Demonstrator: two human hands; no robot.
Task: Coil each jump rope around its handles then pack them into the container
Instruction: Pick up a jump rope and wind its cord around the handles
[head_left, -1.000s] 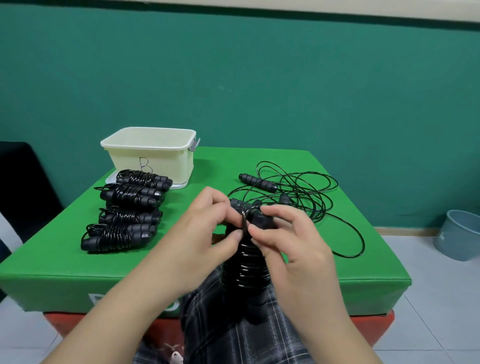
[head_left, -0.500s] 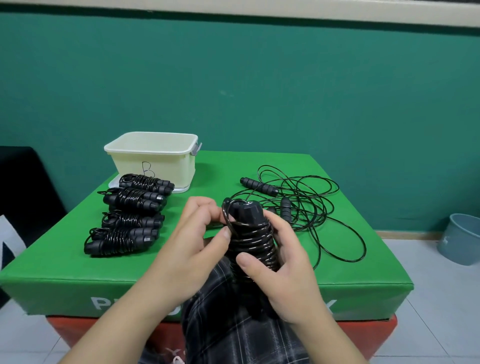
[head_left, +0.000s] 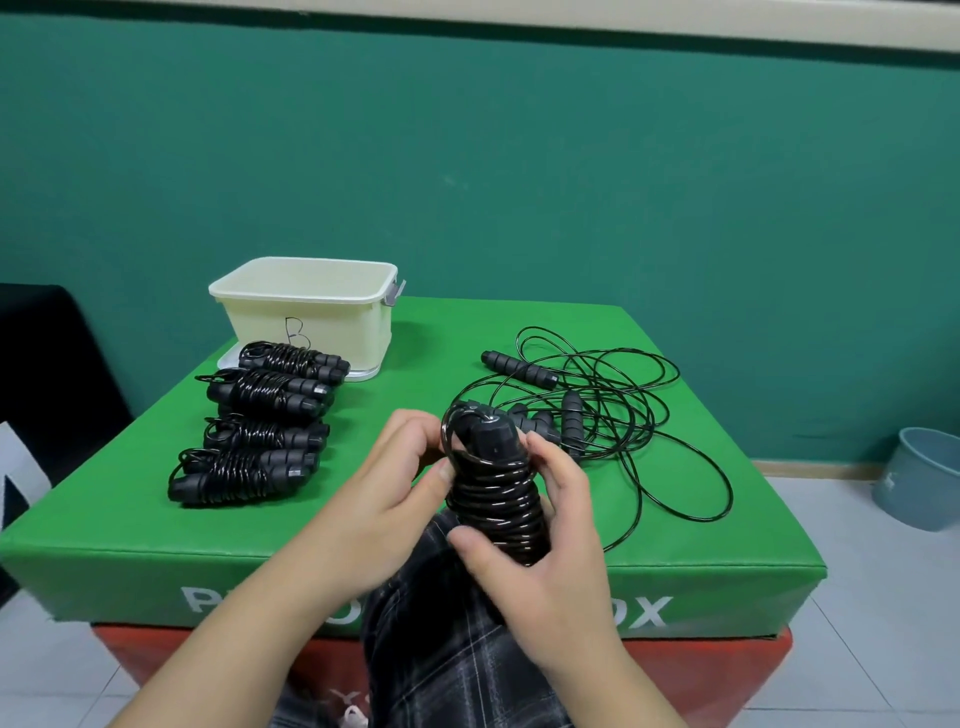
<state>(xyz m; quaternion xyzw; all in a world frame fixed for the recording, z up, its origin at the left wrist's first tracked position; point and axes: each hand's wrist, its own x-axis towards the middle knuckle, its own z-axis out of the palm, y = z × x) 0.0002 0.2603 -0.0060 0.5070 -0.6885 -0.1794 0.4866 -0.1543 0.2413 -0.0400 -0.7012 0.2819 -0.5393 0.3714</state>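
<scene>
The right hand (head_left: 540, 540) is gripping an upright black jump rope coiled around its handles (head_left: 493, 488) above the near edge of the green padded bench (head_left: 156, 540), while the left hand (head_left: 395, 483) is pinching the cord loop at its top. Four coiled black rope bundles (head_left: 260, 421) are lying in a row in front of the cream plastic container (head_left: 306, 312), and loose black jump ropes (head_left: 597, 415) are sprawling on the bench's right side.
</scene>
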